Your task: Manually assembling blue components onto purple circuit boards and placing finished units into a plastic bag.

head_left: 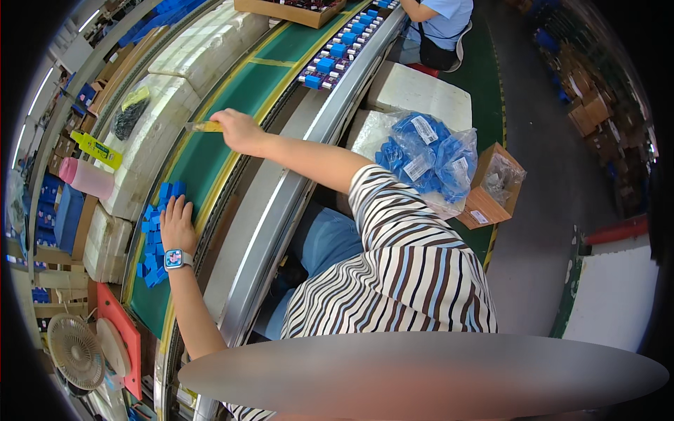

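Left hand [177, 223] on blue blocks [153, 235]; right hand [239, 131] (yellow strip [207, 127] pinched) over green belt [210, 154]

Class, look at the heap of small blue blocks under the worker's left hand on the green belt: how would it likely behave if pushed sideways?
The small blue blocks lie loose and jumbled, so they would probably scatter rather than move together. Their boxy shapes suggest sliding, not rolling. The left hand covers several at once, so each is likely light.

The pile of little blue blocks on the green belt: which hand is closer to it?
Left. The left hand rests on the pile of blue blocks. The right hand is farther up the green belt, holding a small yellow piece.
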### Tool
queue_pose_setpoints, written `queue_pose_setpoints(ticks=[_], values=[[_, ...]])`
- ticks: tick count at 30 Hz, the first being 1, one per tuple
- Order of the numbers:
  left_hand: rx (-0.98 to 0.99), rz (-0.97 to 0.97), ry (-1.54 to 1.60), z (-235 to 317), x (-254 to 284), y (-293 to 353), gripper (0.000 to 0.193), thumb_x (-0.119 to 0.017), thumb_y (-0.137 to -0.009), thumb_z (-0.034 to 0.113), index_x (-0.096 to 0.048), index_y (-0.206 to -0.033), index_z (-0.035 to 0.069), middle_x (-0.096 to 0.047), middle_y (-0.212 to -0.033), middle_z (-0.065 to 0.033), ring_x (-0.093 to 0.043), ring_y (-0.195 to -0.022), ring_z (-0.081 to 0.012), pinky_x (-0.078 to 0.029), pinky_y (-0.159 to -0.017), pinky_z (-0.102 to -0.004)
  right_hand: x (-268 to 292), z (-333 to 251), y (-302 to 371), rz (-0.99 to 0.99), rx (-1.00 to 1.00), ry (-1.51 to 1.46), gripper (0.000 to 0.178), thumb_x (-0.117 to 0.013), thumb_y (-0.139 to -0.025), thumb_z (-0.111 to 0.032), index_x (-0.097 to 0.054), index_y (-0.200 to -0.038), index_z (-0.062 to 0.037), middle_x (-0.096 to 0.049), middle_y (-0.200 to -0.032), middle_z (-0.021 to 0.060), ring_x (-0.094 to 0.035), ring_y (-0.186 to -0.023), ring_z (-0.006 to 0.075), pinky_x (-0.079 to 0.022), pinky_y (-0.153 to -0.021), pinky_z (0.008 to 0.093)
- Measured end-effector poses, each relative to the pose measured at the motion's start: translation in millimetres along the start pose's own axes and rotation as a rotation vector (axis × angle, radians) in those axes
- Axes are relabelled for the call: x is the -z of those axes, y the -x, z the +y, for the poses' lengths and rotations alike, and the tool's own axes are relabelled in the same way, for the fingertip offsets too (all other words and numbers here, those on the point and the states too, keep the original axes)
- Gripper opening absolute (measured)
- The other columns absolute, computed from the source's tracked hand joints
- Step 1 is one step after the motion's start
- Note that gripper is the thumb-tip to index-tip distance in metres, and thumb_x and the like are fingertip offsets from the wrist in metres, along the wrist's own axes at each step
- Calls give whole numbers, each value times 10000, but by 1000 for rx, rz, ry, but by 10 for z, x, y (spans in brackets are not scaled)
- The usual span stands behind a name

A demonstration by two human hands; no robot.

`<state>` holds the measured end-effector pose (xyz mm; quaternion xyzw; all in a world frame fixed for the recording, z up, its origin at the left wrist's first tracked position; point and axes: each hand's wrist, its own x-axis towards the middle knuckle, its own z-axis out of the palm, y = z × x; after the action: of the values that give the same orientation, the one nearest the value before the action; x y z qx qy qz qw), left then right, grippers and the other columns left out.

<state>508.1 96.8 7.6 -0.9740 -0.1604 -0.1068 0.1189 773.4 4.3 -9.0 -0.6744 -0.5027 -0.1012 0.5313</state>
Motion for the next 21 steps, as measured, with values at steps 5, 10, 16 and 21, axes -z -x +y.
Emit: queue_pose_setpoints(ticks=[5,10,16,21], values=[[14,-4,-77,-157,91,272,290,-479,-826,62,-567,-1102,74,-463,-1335,-72,-375,-1279,-291,-310,-1027,-476,1149,62,273,65,23,255,438,-657,-759,-423,-589,-1028,-84,-578,-950,137,-582,-889,324,-487,-725,413],[85,11,-53,-144,87,365,288,-533,-836,95,-582,-1120,96,-433,-1367,-61,-344,-1300,-280,-289,-1042,-482,2699,733,634,-53,-608,957,395,-620,-779,-338,-571,-1076,-82,-571,-1054,153,-583,-953,325,-494,-748,444],[211,229,0,-80,194,597,351,-570,-840,156,-562,-1191,138,-360,-1420,-96,-327,-1311,-290,-279,-1042,-476,4146,1097,1375,-447,-1579,1272,406,-646,-766,-395,-654,-1101,-165,-605,-1182,41,-576,-1095,225,-498,-840,369],[180,344,60,41,345,566,413,-639,-786,135,-556,-1188,95,-359,-1406,-153,-360,-1278,-339,-306,-1020,-462,4544,1685,1917,-679,-1788,1043,501,-660,-737,-465,-617,-1149,-184,-594,-1187,29,-580,-1067,185,-452,-913,363]])
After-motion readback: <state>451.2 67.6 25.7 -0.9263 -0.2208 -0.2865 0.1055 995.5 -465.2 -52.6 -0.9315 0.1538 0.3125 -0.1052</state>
